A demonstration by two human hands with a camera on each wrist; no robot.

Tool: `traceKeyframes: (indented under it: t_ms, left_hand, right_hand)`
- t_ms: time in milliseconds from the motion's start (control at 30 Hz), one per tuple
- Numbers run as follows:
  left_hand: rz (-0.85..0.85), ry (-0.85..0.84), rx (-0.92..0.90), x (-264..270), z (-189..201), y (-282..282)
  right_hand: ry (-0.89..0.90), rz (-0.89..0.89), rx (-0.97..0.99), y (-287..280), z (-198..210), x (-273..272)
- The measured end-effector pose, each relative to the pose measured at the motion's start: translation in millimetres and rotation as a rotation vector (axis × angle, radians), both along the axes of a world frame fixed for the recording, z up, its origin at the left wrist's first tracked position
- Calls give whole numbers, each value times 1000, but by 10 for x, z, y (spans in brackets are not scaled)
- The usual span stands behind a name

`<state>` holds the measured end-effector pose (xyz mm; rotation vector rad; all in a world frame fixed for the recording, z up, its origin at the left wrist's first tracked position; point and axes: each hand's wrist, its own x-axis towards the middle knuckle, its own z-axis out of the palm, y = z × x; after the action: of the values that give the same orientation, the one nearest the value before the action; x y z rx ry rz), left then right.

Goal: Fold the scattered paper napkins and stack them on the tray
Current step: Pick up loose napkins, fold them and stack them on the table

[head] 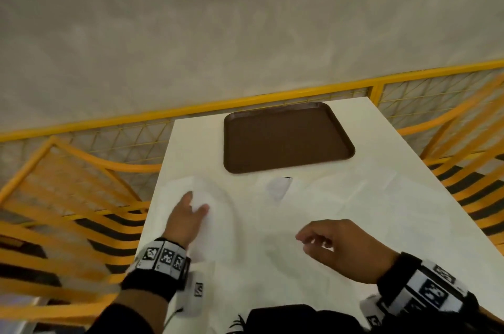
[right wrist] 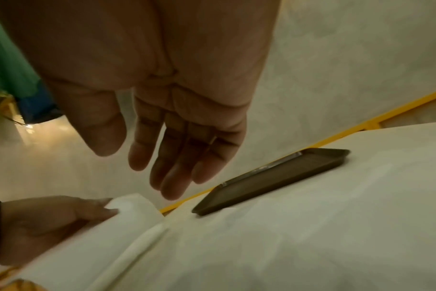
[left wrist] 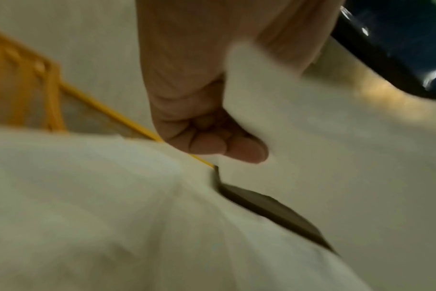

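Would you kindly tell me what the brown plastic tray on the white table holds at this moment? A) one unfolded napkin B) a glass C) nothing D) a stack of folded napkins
C: the brown plastic tray shows only its bare surface, while the left hand pinches a white paper napkin on the near side of the tray, over the white table.

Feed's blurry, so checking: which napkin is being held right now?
The napkin at the table's left edge: the left hand pinches it and lifts it. The other napkins lie flat, untouched; the right hand holds nothing.
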<state>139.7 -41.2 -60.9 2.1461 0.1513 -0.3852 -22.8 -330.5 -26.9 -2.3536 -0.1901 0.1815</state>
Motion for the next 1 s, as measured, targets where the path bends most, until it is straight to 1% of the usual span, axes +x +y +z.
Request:
traceKeyframes:
  t_ms: [67, 167, 200, 233, 333, 433, 500, 567, 600, 667, 700, 733, 767, 833, 867, 933, 967, 1000]
  left_hand:
    - [24, -24, 36, 321, -174, 319]
    - [67, 25, -65, 465, 19, 506]
    - [73, 43, -65, 488, 64, 520]
    - [69, 48, -30, 519, 84, 530]
    - [85, 112, 155, 605, -54, 578]
    - [129, 173, 286, 618, -265, 609]
    - [143, 166, 336, 619, -352, 619]
    - [160, 153, 378, 629, -375, 609]
    - [165, 147, 428, 633, -374, 599]
    - [138, 124, 616, 611, -339, 540]
    - [108, 86, 701, 576, -315, 480]
    - [75, 28, 732, 520, -287, 392]
    - [26, -44, 709, 440, -262, 285]
    - [-171, -128, 594, 231, -237, 39]
    - [-306, -114, 543, 111, -252, -79]
    - [-554, -18, 468, -131, -294, -282]
    - [-650, 24, 474, -225, -326, -364]
    - [-722, 41, 523, -302, -357, -434]
  right_hand:
    - [43, -31, -23, -128, -45, -93]
    - [102, -98, -46, -281, -120, -235]
    - [122, -135, -44, -325, -149, -275]
    - [145, -177, -41, -367, -184, -313]
    - [195, -278, -43, -456, -286, -402]
    - [242, -310, -67, -477, -369, -455]
    - [272, -301, -112, -476, -422, -468]
    - [307, -246, -185, -478, -473, -482]
    - [329, -210, -230, -477, -500, -496]
    - [377, -148, -326, -472, -579, -525]
    - [397, -121, -365, -463, -624, -535]
    - [408, -104, -393, -448, -656, -540]
    - [405, -99, -408, -433, -680, -548]
    - [389, -105, -422, -412, -693, -558]
    - [382, -105, -426, -408, -692, -563]
    - [378, -112, -422, -409, -690, -571]
    - [377, -117, -415, -413, -690, -578]
    - [377, -120, -414, -415, -687, -588]
